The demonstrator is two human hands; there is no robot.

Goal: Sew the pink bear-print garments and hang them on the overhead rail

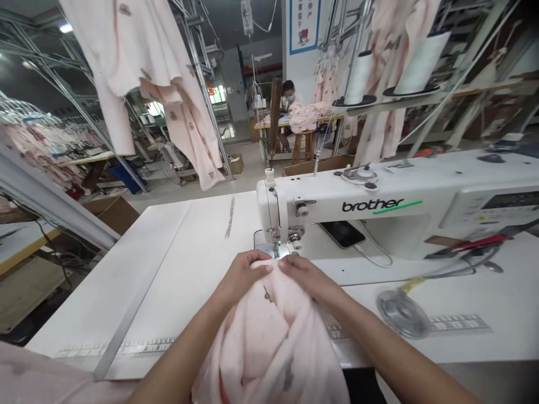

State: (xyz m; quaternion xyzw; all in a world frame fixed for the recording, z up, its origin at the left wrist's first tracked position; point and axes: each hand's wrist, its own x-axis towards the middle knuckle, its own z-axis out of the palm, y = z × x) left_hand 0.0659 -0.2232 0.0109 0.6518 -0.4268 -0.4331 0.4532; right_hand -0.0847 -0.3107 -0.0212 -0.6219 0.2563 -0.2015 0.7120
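Observation:
Pale pink printed fabric hangs in folds from the sewing table's front edge up to the needle area of a white sewing machine. My left hand grips the fabric's upper edge between thumb and fingers, just left of the presser foot. On the other side, my right hand pinches the same edge, close to the foot. Both hands lie low on the machine bed, almost meeting. A small lamp lights the needle spot. Whether the fabric's edge is under the foot, I cannot tell.
A phone with a white cable lies behind the needle area. To the right are a round clear dish, scissors with red handles and a ruler strip. Thread cones stand above. Pink garments hang at left; a person sits farther back.

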